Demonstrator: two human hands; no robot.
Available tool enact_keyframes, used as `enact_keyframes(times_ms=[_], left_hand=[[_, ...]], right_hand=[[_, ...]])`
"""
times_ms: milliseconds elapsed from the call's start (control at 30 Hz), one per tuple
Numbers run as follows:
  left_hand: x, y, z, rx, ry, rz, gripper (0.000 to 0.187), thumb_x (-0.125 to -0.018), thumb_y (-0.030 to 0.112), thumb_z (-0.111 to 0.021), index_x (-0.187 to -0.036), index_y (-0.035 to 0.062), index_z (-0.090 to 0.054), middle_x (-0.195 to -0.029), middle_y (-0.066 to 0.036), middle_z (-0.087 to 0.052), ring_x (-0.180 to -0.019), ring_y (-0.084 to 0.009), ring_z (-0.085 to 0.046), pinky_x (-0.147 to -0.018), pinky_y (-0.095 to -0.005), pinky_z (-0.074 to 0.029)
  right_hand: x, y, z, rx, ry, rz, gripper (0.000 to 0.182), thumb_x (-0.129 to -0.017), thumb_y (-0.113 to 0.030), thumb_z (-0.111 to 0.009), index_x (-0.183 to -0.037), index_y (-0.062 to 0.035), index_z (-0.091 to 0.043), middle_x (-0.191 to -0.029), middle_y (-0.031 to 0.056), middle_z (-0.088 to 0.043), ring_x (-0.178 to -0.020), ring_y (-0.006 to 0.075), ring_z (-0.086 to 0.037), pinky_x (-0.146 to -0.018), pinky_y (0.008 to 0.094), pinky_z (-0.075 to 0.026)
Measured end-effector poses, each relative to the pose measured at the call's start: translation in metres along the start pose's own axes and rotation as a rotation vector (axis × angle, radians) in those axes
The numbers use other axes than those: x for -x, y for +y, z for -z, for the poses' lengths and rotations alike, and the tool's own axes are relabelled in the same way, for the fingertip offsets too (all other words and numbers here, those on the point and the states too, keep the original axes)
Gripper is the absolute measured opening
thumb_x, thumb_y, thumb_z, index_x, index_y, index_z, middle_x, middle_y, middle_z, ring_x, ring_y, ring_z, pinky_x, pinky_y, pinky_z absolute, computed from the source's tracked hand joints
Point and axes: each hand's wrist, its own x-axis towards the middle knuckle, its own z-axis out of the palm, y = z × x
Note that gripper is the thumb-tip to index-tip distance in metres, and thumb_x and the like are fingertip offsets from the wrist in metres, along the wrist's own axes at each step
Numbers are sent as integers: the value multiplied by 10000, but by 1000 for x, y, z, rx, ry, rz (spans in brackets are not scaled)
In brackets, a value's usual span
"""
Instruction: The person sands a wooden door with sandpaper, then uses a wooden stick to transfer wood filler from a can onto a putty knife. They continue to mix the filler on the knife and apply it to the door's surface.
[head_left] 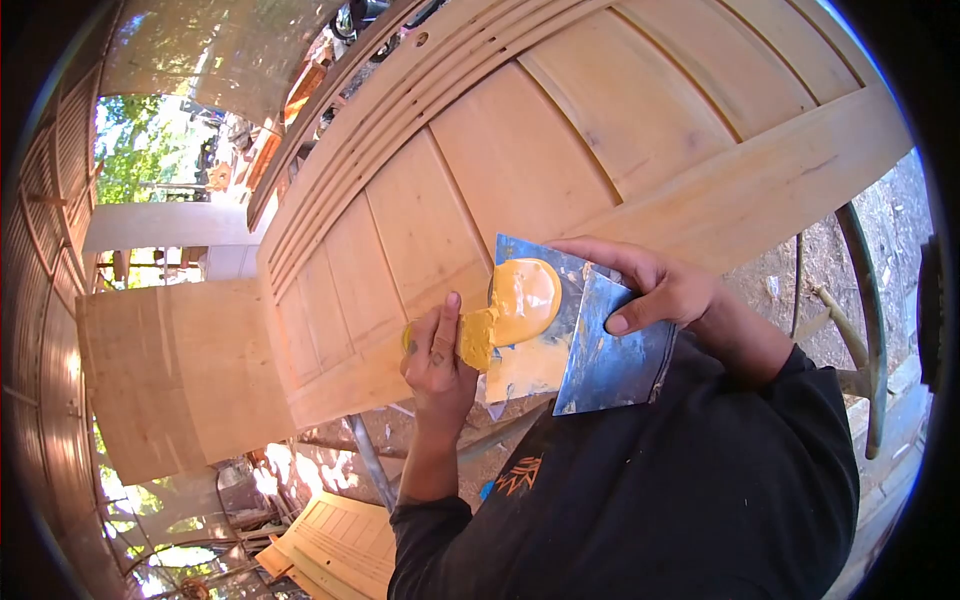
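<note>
At centre frame the right hand [665, 290] grips two steel scrapers [600, 345]; the left hand [438, 355] is clenched on a small blade in the yellow filler [520, 300]; best load little, then press it flat into the door [520, 150] joints.

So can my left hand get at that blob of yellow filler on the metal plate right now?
Probably yes. The left hand is right at the edge of the yellow filler, which sits exposed on the metal plate held by the right hand. Nothing lies between them.
</note>
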Motion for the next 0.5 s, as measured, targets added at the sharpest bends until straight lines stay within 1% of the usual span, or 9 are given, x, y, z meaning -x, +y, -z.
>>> enact_keyframes(times_ms=[100,200,300,400,500], left_hand=[[2,-2,5,-60,-24,-11,542,-723,-93,-630,-1239,51,-549,-940,-151,-597,-775,-280,-603,-661,-360,-505],[6,-5,9,-116,-16,4,546,-714,-120,-605,-1223,74,-566,-944,-139,-595,-792,-278,-604,-668,-367,-507],[2,-5,18,-179,-46,13,518,-724,-127,-584,-1192,95,-587,-935,-122,-598,-809,-273,-609,-666,-353,-507],[5,-18,28,-346,-187,44,459,-733,-119,-573,-1145,80,-607,-906,-134,-594,-811,-278,-611,-667,-318,-504],[4,-25,36,24,-160,283,311,-798,-52,-588,-1101,17,-581,-878,-138,-605,-784,-226,-615,-676,-290,-503]], right_hand=[[0,0,0,55,-23,12,793,-762,80,-590,-1430,1,-171,-1379,119,-391,-1262,182,-393,-1045,321,-320],[-1,-1,-1,71,-46,14,781,-768,75,-587,-1429,3,-176,-1377,122,-389,-1263,189,-389,-1052,325,-312],[-2,2,2,121,-51,28,775,-769,72,-586,-1427,5,-182,-1369,123,-394,-1260,193,-387,-1055,327,-308],[2,-4,0,193,-54,30,776,-765,77,-583,-1426,6,-184,-1359,124,-403,-1259,195,-386,-1057,326,-304],[4,-4,2,153,-51,21,773,-767,78,-580,-1426,4,-184,-1356,120,-408,-1253,193,-392,-1053,323,-309]])
